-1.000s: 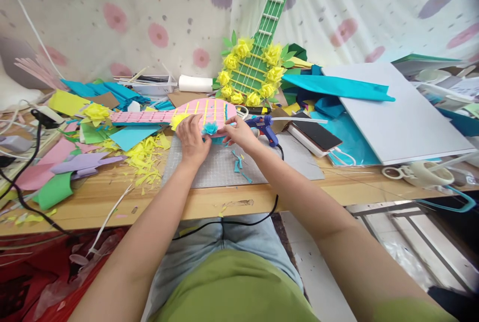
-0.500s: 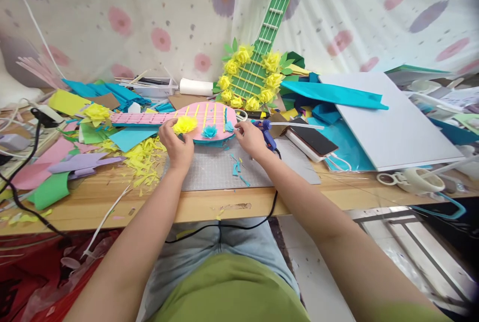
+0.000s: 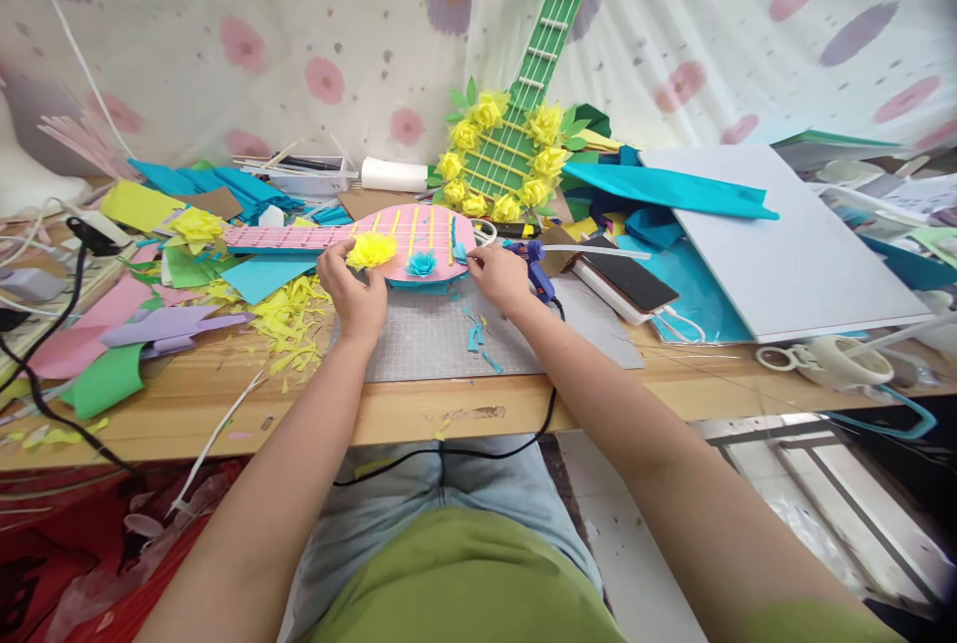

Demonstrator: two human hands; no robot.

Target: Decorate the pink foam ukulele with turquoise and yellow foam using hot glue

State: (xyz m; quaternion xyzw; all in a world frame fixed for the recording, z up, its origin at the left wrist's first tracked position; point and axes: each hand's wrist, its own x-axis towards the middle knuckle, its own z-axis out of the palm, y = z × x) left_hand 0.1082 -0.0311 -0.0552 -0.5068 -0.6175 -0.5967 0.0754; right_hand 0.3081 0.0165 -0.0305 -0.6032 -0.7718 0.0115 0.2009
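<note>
A pink paper guitar point(image 3: 441, 265) with yellow strips and thin strings lies across the grey cutting mat point(image 3: 419, 344), its neck to the left. On its body sit a yellow paper flower point(image 3: 372, 249) and a blue paper flower point(image 3: 421, 263). My left hand point(image 3: 354, 299) grips the guitar's near edge just beside the yellow flower, fingers curled. At the body's right end, my right hand point(image 3: 498, 276) pinches a small blue paper piece point(image 3: 459, 252) against the pink surface. Its fingertips are partly hidden.
A blue glue gun point(image 3: 536, 269) lies right of my right hand, its cord running off the table edge. Behind stands a green paper guitar point(image 3: 493, 160) ringed with yellow flowers. A phone point(image 3: 632, 279), a white board point(image 3: 778, 254) and yellow paper scraps point(image 3: 288, 319) lie around.
My right hand has shifted very slightly left with the blue paper piece at the guitar's end. My left hand keeps its grip; the view has moved a little.
</note>
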